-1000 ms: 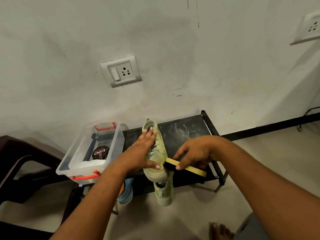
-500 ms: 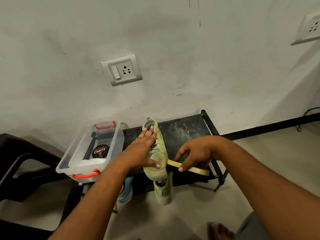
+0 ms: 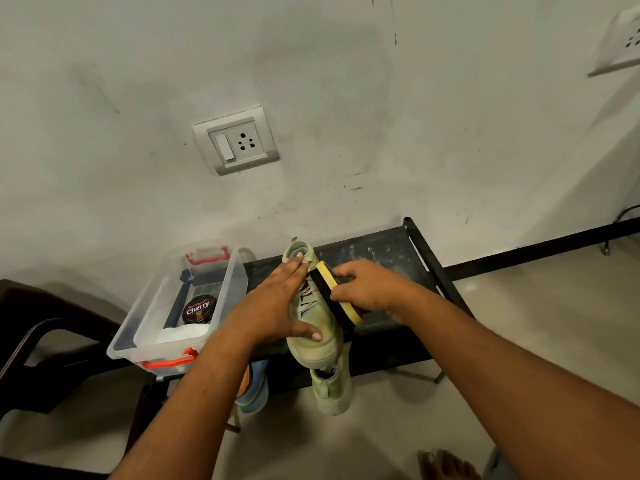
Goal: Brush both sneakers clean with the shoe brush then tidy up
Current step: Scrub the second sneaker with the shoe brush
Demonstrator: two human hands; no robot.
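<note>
A pale green sneaker [image 3: 317, 327] lies on the top of the black shoe rack [image 3: 388, 247], toe toward me. My left hand [image 3: 277, 306] presses flat on its left side, fingertips at the heel collar and thumb across the toe. My right hand [image 3: 367, 291] grips the shoe brush [image 3: 337, 294], a yellow-backed brush with black bristles, laid along the sneaker's right side near the laces. The second green sneaker [image 3: 330, 386] sits on the lower shelf, its toe sticking out under the first.
A clear plastic box [image 3: 138, 332] with red handles stands at the rack's left end, holding a black Cherry polish tin [image 3: 199, 308] and a white cloth. A blue shoe [image 3: 254, 389] is on the lower shelf. A dark chair [image 3: 41, 341] stands left. My bare foot [image 3: 446, 464] is below.
My right hand has moved the brush from the sneaker's toe up along its right side toward the heel, turning it lengthwise. My left hand stays on the sneaker.
</note>
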